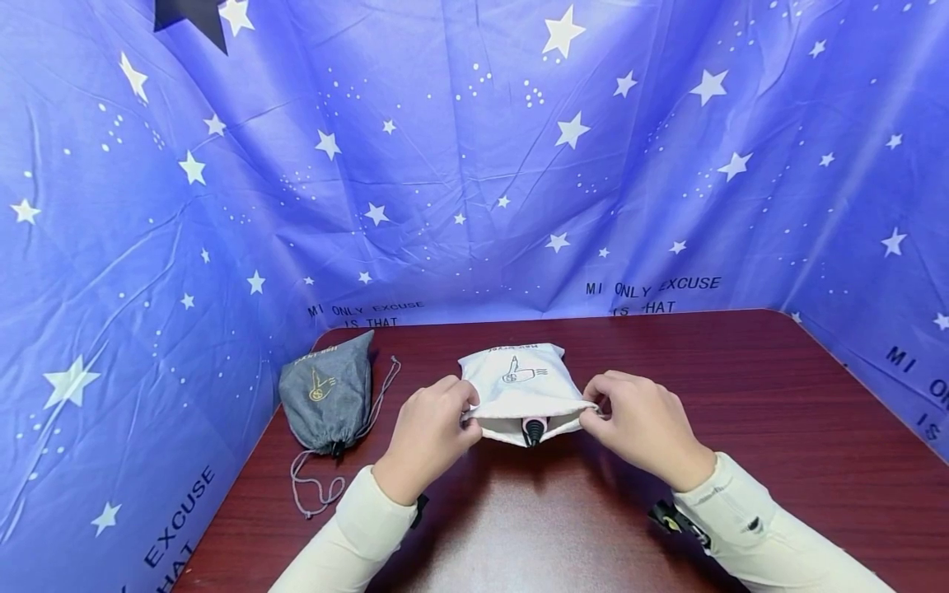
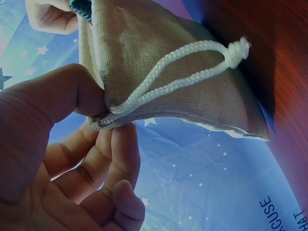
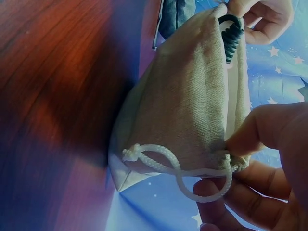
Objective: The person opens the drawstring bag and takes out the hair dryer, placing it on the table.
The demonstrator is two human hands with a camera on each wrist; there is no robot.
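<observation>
A white drawstring bag (image 1: 519,383) with a printed hair dryer picture is held a little above the table, its mouth spread toward me. My left hand (image 1: 436,436) pinches the left corner of the mouth. The right corner is pinched by my right hand (image 1: 643,424). Inside the mouth shows a black ribbed cord sleeve (image 1: 533,431) on a pale pink end; the rest of that item is hidden in the bag. Knotted white drawstring loops hang at both corners, one cord (image 2: 168,72) in the left wrist view and another cord (image 3: 178,168) in the right wrist view.
A grey drawstring bag (image 1: 326,395) with a gold print lies at the table's left side, its grey cord (image 1: 319,494) trailing toward me. The dark red wooden table (image 1: 778,395) is enclosed at the back and sides by a blue star-patterned cloth (image 1: 460,165).
</observation>
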